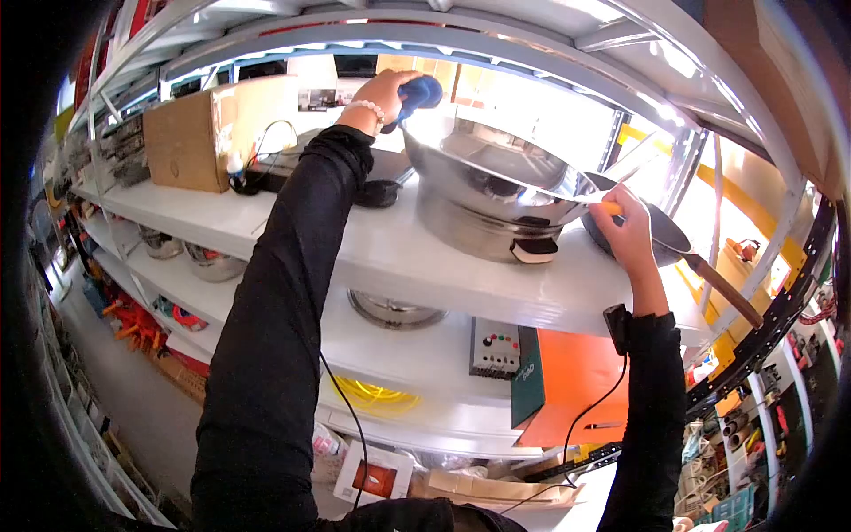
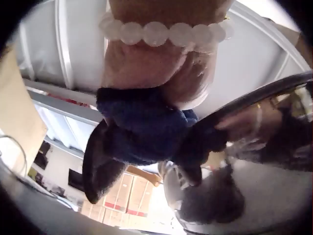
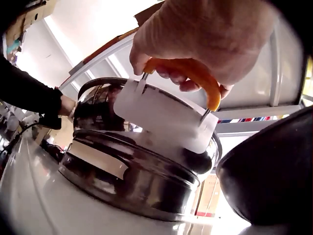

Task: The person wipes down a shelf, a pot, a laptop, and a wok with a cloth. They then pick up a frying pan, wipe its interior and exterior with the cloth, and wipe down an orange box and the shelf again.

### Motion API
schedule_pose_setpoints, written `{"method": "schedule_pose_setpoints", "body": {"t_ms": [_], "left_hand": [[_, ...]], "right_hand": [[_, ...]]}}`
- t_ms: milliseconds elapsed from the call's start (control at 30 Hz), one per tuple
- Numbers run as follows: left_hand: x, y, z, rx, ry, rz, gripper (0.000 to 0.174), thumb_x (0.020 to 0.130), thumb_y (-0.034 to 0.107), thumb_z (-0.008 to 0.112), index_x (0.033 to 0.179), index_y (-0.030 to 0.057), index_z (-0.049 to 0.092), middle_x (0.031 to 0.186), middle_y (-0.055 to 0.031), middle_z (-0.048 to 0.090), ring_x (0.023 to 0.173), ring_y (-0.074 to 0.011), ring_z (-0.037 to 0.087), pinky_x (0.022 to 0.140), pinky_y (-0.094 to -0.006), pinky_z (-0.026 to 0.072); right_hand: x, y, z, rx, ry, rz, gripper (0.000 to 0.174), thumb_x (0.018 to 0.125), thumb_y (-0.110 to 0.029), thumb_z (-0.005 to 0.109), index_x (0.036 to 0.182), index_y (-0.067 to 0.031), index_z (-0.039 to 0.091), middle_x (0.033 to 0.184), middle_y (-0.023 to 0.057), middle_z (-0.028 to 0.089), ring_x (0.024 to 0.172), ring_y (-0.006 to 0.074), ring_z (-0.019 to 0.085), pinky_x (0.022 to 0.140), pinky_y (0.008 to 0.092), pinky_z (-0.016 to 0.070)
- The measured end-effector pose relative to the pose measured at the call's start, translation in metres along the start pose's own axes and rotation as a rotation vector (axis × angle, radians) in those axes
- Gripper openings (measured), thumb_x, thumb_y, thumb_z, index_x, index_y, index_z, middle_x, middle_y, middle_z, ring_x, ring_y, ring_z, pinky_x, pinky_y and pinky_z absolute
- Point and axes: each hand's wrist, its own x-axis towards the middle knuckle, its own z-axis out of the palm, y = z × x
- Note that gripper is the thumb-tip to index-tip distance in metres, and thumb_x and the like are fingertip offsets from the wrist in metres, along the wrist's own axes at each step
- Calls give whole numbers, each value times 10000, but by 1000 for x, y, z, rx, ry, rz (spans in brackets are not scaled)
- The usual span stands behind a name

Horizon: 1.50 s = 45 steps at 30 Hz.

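A large steel pot (image 1: 479, 232) stands on the white shelf, with a wide steel bowl (image 1: 496, 168) on top. My left hand (image 1: 381, 96), a bead bracelet at its wrist, grips a dark blue cloth (image 1: 418, 94) at the bowl's far left rim. In the left wrist view the cloth (image 2: 146, 127) is bunched under the hand (image 2: 151, 73) beside the shiny steel wall. My right hand (image 1: 628, 229) holds an orange handle (image 1: 608, 208) at the bowl's right side; the right wrist view has the fingers curled round this handle (image 3: 188, 73), above a whitish plate (image 3: 156, 115).
A dark pan (image 1: 665, 235) with a wooden handle (image 1: 727, 291) stands close at the right. Cardboard boxes (image 1: 184, 142) and a dark flat item are at the left. Metal shelf beams (image 1: 372, 31) run overhead. An orange box (image 1: 576, 381) and a control box (image 1: 495, 348) are below.
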Motion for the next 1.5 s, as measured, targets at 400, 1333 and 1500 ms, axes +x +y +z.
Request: {"method": "schedule_pose_setpoints", "body": {"t_ms": [400, 1333, 1500], "left_hand": [[-6, 17, -18, -83, -239, -36, 364, 824, -19, 590, 1175, 74, 617, 1207, -135, 623, 1061, -275, 613, 939, -340, 462], [-98, 74, -26, -151, 315, 174, 377, 850, 127, 625, 1223, 161, 580, 1109, -202, 551, 1006, -376, 553, 892, -415, 477], [-109, 78, -40, -87, 455, 48, 393, 826, 115, 636, 1214, 111, 577, 1121, -192, 594, 973, -393, 540, 929, -439, 422]], "right_hand": [[-1, -8, -14, 9, -159, -29, 193, 861, -167, 613, 890, -4, 514, 849, 88, 485, 839, 226, 470, 785, 313, 393], [30, -128, 42, -524, -112, -164, 396, 888, -443, 585, 951, -57, 648, 883, 119, 670, 839, 304, 637, 734, 384, 502], [19, -121, 24, -302, 360, -411, 246, 880, -305, 627, 986, -84, 608, 949, 89, 631, 925, 268, 609, 802, 403, 482]]}}
